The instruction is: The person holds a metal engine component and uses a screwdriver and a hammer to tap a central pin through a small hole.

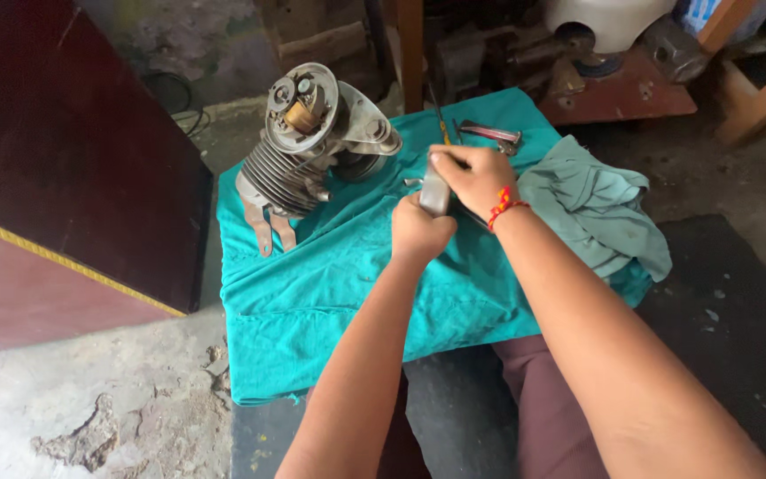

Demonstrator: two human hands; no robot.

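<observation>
The engine [312, 146] lies tilted on the teal cloth [312, 293], fins down, so it cannot roll. The left hand [418, 231] is fisted round the lower end of a small grey metal part [434, 191]; the right hand [476, 177] clamps its top (red thread at the wrist), steadying it above the desk. The part is narrow, dull, mostly hidden. A rag [596, 208] lies right.

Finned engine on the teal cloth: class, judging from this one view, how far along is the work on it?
Done: the finned engine lies on the teal cloth, its metal parts exposed. In hand: both the left hand and right hand grip a small grey metal part. Left: pliers lie untouched; the rest cannot be judged.
</observation>
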